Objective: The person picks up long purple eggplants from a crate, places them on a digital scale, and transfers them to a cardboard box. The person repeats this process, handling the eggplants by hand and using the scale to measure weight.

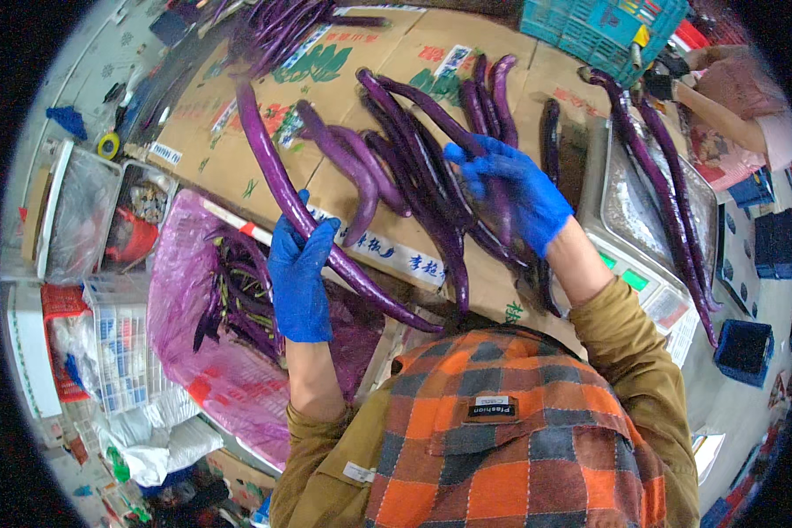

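My left hand (303,277), in a blue glove, grips a long purple eggplant (274,165) around its lower half; it slants across the cardboard-covered table (409,39). In the middle of the cardboard, my right hand (525,191), also gloved in blue, has its fingers around another slender eggplant (429,105). Its palm hides part of that one. Just left of the right hand lies a loose bunch of dark eggplants (429,191). Two paler, curved eggplants (350,171) rest between my hands.
Two long eggplants (660,171) lie on a metal-topped weighing scale (617,178) at right. A pink plastic-lined crate (178,264) of eggplants stands at lower left. More eggplants (284,33) are heaped at the far left. Another person's arm (719,115) is near a teal crate (567,33).
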A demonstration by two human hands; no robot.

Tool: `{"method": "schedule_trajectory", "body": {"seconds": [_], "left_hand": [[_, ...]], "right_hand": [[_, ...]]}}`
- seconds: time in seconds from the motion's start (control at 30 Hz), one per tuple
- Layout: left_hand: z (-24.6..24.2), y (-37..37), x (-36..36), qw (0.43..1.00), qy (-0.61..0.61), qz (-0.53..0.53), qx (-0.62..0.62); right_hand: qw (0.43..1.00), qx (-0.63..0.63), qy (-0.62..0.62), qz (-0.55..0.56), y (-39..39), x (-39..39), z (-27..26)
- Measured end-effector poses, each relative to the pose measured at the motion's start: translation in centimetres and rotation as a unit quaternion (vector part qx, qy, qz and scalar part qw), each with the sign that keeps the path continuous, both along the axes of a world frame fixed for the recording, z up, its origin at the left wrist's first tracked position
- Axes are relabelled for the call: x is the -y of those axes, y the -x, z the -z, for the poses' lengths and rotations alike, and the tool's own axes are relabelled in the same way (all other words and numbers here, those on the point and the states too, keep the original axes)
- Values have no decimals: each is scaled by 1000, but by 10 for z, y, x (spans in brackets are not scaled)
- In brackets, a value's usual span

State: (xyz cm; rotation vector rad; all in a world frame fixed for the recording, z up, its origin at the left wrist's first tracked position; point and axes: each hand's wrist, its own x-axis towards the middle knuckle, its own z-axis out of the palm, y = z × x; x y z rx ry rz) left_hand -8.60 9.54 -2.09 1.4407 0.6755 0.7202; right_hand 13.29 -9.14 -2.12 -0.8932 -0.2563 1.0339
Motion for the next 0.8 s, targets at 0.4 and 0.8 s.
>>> {"method": "schedule_trajectory", "body": {"seconds": [0.4,0.8], "left_hand": [[1,-72,38,976,62,211,-3],[10,-102,54,966,104,237,17]], "right_hand": [[882,339,152,290,39,172,-72],[541,683,408,274,-5,304,-71]]}}
